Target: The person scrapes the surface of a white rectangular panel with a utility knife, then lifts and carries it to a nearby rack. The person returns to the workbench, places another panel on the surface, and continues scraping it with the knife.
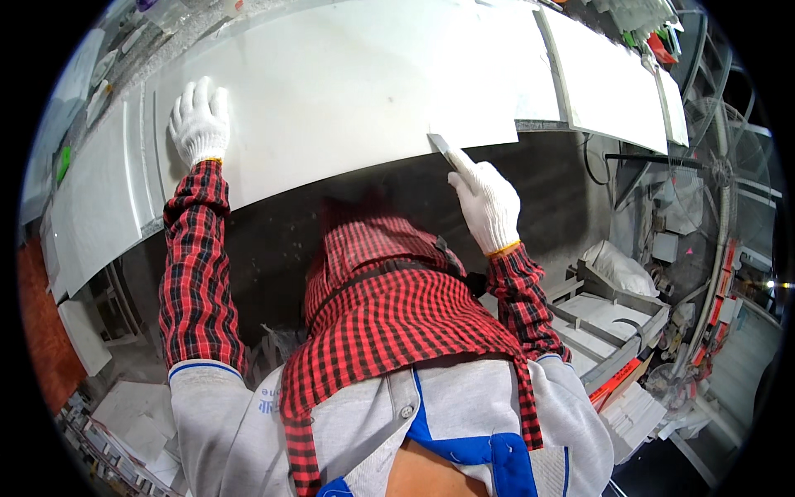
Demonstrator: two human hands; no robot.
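A large white sheet (pixel 331 99) lies flat across the workbench. My left hand (pixel 199 123), in a white knitted glove, rests on the sheet's left part with its fingers stretched out. My right hand (pixel 487 203), gloved the same way, is closed around a scraper-like blade (pixel 438 142). The blade's tip lies at the near edge of the sheet, right of the middle. Most of its handle is hidden in my palm.
More white panels (pixel 609 74) lie to the right on the bench, another (pixel 91 195) to the left. Plastic bags and scraps (pixel 174 16) line the back. A grey crate-like frame (pixel 629 331) stands at lower right, a white sack (pixel 619 267) on it.
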